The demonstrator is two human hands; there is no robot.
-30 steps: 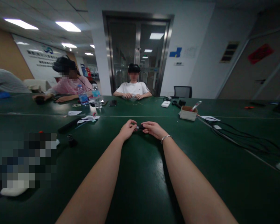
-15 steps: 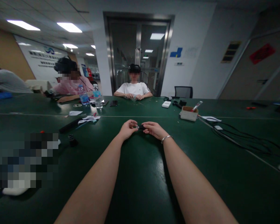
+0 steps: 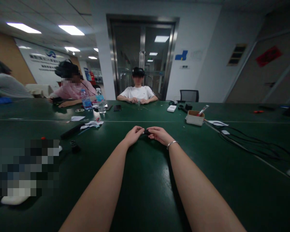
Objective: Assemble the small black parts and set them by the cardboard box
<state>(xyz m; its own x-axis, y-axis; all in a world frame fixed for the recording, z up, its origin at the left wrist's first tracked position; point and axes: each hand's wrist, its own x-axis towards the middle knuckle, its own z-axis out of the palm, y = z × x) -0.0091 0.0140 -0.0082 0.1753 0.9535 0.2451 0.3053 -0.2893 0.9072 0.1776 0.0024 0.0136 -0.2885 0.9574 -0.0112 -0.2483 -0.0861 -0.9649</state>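
Observation:
Over the green table (image 3: pixel 145 180), my two hands meet around a small black object (image 3: pixel 146 132), too small to name. My right hand (image 3: pixel 159 135) is closed in a pinch on its dark right part, and a silver bracelet (image 3: pixel 172 144) circles that wrist. At the other end my left hand (image 3: pixel 134 135) has its thumb and fingers pressed together over the tip, mostly hiding it. To the left of my left forearm stands a short black cylindrical piece (image 3: pixel 74 146).
Left lie a long black case (image 3: pixel 72 131), crumpled paper (image 3: pixel 90 125) and two bottles (image 3: pixel 100 101). A small box (image 3: pixel 194 118) holding a pen-like item and black cables (image 3: pixel 251 138) are on the right. A person in white (image 3: pixel 138 92) sits opposite; another in pink (image 3: pixel 73 90) sits left.
My left fingers have moved slightly right and closed over the light tip of the black object, which showed between the hands before. My right hand has barely moved.

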